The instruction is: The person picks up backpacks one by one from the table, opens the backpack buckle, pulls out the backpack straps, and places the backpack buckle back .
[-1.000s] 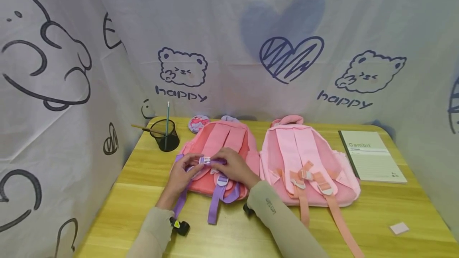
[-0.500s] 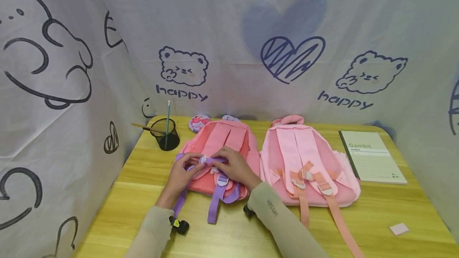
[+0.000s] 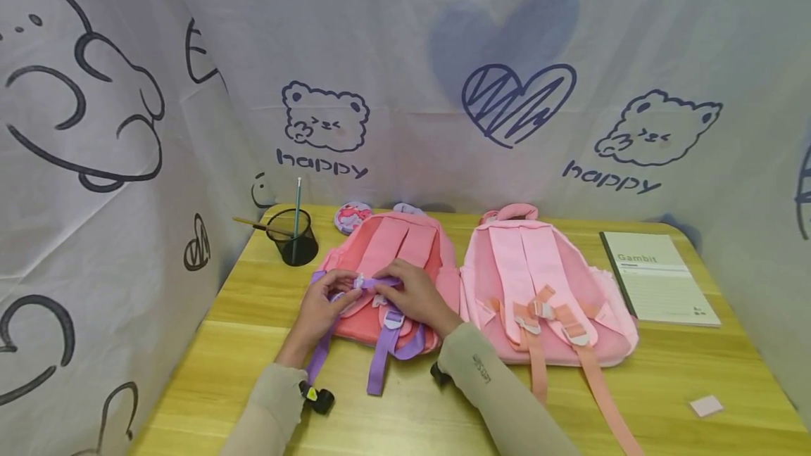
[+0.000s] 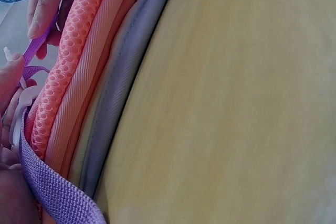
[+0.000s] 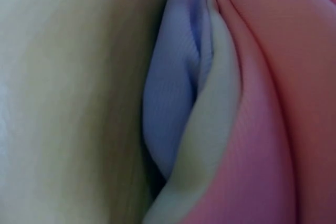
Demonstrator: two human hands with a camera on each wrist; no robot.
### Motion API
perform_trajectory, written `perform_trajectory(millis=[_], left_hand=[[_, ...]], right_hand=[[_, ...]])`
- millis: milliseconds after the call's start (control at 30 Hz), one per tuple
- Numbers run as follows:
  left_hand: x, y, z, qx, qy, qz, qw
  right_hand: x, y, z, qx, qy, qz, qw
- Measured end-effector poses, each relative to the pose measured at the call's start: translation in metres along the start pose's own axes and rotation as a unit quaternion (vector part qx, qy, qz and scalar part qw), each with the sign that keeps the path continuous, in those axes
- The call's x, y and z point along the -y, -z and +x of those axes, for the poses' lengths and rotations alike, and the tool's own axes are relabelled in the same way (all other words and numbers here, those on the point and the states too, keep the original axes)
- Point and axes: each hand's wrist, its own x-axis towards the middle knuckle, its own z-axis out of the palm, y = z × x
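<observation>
A coral backpack (image 3: 356,331) with purple straps lies on the table, its shoulder-strap side up. Over its middle, my left hand (image 3: 322,305) pinches a small white buckle (image 3: 359,281) between thumb and fingers. My right hand (image 3: 419,295) pinches the purple webbing (image 3: 375,283) just to the right of it. Both hands are close together, and fingers partly cover the buckle. In the left wrist view, purple webbing (image 4: 37,45) runs between the hands, and a white plastic adjuster (image 4: 22,111) sits near the left fingers. The right wrist view shows only the bag's side (image 5: 252,171) and tabletop.
To the right lies a light pink backpack (image 3: 573,269) with orange straps. A notebook (image 3: 659,276) and a small pale block (image 3: 706,405) are farther right. A black mesh pen cup (image 3: 298,248) stands at the back left. Printed curtains enclose the table.
The buckle has turned between the fingers: its pronged face showed a second ago, and now it appears edge-on with purple webbing visible beside it. The hands have barely moved.
</observation>
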Motion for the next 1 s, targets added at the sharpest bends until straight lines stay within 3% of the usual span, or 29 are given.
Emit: perform_trajectory(millis=[400,800,1000], left_hand=[[-0.0006,-0.0037,-0.0010,-0.008,0.017,0.025,0.9995],[-0.0031,-0.0009,-0.0020,-0.009,0.014,0.012,0.9998],[-0.0025,-0.0018,-0.0015,-0.008,0.021,0.023,0.9995]], right_hand=[[0.0030,-0.0034,0.0026,0.011,0.015,0.003,0.9998],[-0.0037,-0.0051,0.0007,0.000,-0.015,0.035,0.9993],[-0.0031,-0.0055,0.0011,-0.005,-0.004,0.033,0.9994]])
